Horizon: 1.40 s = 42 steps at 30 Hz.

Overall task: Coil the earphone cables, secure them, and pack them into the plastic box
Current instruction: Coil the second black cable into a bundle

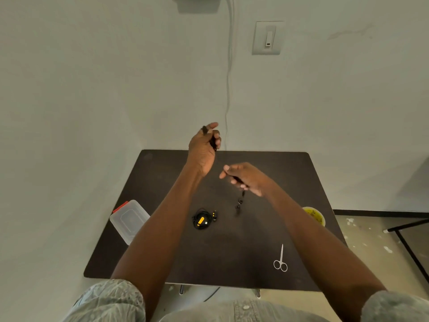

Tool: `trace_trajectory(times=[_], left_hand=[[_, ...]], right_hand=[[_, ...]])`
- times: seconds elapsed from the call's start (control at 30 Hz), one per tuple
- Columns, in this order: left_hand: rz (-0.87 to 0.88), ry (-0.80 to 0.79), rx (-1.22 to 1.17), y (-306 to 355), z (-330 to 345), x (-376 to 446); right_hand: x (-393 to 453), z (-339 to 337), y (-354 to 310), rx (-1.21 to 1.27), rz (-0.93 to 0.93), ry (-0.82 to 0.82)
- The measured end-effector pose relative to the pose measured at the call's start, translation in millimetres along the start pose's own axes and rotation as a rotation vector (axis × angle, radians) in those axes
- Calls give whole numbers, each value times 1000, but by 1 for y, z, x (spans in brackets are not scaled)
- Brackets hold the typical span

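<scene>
Step in hand looked like coiling the second earphone cable, mid-wind. Left hand point(203, 147) was raised above the table's far edge, fingers curled round a dark bunch of black cable point(211, 141), a bit sticking out past the knuckles. Right hand point(246, 177) sat lower and nearer, over the middle of the table point(301, 182), pinching another stretch of the same cable. The two hands were apart, not touching. The run of cable between them was too thin and dark to trace against the tabletop.

Below the right hand the loose tail point(239, 203) hung down with what looked like earbuds or a plug at the end. Couldn't tell if it touched the table.

One earphone set point(202, 220) was already coiled and lay on the table near the centre, between the forearms, with a yellow tag or tie on it. Looked secured, but not packed.

Plastic box point(128, 220) sat at the left edge, clear with a red clip on its far end, partly behind the left forearm. Couldn't tell if the lid was on. Scissors point(281, 261) lay toward the near right corner, and a yellow tub point(314, 214) stood at the right edge.

Next move, my read: feed the hanging tail up into the left-hand bundle. That needs tension kept on the loops so they don't spring loose, then a tie round it before anything goes into the box.
</scene>
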<state>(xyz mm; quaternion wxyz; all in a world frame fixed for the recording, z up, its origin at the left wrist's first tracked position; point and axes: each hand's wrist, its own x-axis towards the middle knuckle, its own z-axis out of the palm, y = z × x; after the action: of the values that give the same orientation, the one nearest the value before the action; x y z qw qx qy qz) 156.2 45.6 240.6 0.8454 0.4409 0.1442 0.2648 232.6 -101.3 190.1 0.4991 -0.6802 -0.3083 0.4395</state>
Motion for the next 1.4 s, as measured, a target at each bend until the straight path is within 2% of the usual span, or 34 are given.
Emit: trace_trajectory(times=[0.07, 0.1, 0.17, 0.23, 0.33, 0.5, 0.6, 0.73, 0.83, 0.9, 1.0, 1.07, 1.13, 1.23, 1.33, 1.4], left_hand=[[76, 146, 328, -2, -10, 8], [90, 152, 531, -4, -15, 8], [59, 68, 801, -10, -21, 5], [-1, -34, 913, -16, -22, 2], [-115, -142, 854, -20, -16, -6], [-311, -360, 754, -12, -2, -20], [-373, -458, 518, -3, -2, -22], [-298, -485, 70, 5, 3, -22], [-131, -370, -131, 12, 15, -17], [-13, -223, -58, 15, 16, -9], [79, -71, 396, 9, 3, 2], [67, -76, 740, -1, -10, 2], [-15, -145, 912, -9, -20, -2], [-179, -359, 950, -17, -25, -10], [-364, -477, 763, -16, -15, -21], [-467, -518, 675, -13, -9, -24]], right_hand=[[-7, 0, -4, -28, 4, -110], [-11, -3, -10, -17, -14, -146], [-18, -12, -29, 50, -76, -161], [-21, -25, -50, 137, -158, -123], [-18, -42, -71, 92, -240, -27], [-2, -51, -66, -2, -246, 144], [2, -51, -53, 52, -222, 235], [4, -34, -30, 89, -185, 234], [4, -17, -7, 71, -157, 219], [-1, -8, 7, 28, -133, 166], [-14, 3, 15, -3, -100, 32], [-24, 4, 7, -66, -73, -18], [-32, 0, -9, -169, -63, 14], [-37, -13, -37, -329, -126, 134], [-33, -25, -50, -436, -227, 229], [-30, -29, -50, -423, -262, 245]])
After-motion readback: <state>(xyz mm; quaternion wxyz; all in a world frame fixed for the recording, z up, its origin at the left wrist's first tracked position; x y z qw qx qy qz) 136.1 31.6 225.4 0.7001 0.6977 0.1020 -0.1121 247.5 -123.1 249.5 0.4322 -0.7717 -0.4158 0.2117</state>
